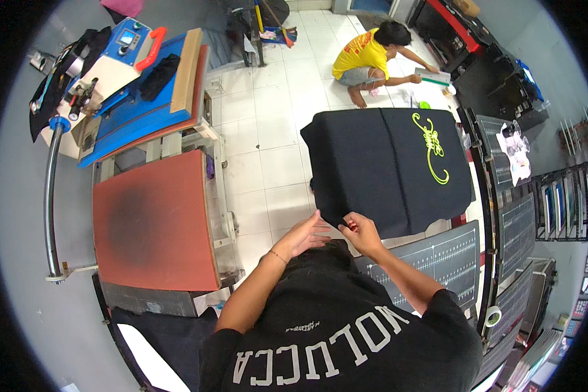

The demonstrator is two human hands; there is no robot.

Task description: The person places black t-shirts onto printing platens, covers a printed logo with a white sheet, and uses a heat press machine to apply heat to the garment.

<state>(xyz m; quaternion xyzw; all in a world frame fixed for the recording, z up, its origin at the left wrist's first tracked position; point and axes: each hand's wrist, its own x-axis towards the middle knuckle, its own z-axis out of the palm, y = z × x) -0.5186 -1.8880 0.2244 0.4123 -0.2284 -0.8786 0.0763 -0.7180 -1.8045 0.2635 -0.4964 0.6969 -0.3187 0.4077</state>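
A black garment (366, 170) with a neon yellow-green print (433, 147) lies spread in front of me, a crease running down its middle. At its near left corner my right hand (361, 234) is closed, pinching the cloth's edge. Just left of that corner is my left hand (302, 236), fingers stretched out and apart, thumb pointing up by the garment's edge. Whether its fingertips touch the cloth I cannot tell.
On the left stands a heat press (127, 55) with a red handle, beside a reddish-brown pad (153, 222). Dark gridded boards (431, 261) sit to the right. Beyond the garment a person in yellow (366, 59) squats on the tiled floor (261, 124), holding a flat frame (432, 76).
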